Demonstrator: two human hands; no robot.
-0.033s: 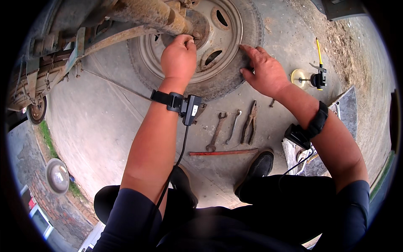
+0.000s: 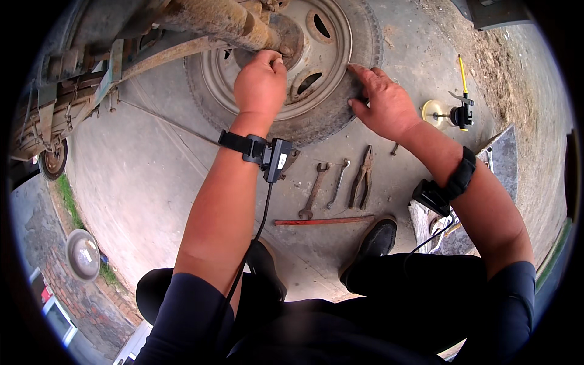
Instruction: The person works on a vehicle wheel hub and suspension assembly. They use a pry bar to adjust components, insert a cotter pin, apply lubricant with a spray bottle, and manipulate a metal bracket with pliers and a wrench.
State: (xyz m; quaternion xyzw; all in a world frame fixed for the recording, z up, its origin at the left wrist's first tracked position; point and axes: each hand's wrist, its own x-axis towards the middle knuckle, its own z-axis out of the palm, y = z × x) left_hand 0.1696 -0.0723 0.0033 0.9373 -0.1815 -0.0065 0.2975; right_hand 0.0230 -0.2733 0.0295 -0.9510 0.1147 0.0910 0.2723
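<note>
A wheel with a black tyre [image 2: 334,115] and a dusty metal rim [image 2: 292,112] lies at the top middle, below a rusty axle [image 2: 213,21]. My left hand [image 2: 260,85] is at the hub [image 2: 294,39], by the axle's end. Its fingers are curled in a pinch, and whatever lies between them is hidden. On the tyre's right side rests my right hand [image 2: 386,103], fingers stretched out and thumb apart, holding nothing.
On the concrete below the wheel lie an open-ended spanner [image 2: 314,191], a smaller spanner [image 2: 339,184], pliers [image 2: 362,179] and a red bar [image 2: 323,221]. A clear-bodied oil can [image 2: 435,114] with a yellow spout stands right. A metal tray [image 2: 502,161] sits beyond my right forearm; a round basin [image 2: 83,255] is far left.
My left hand has shifted very slightly to the right at the hub. My right hand and the tools stay where they were.
</note>
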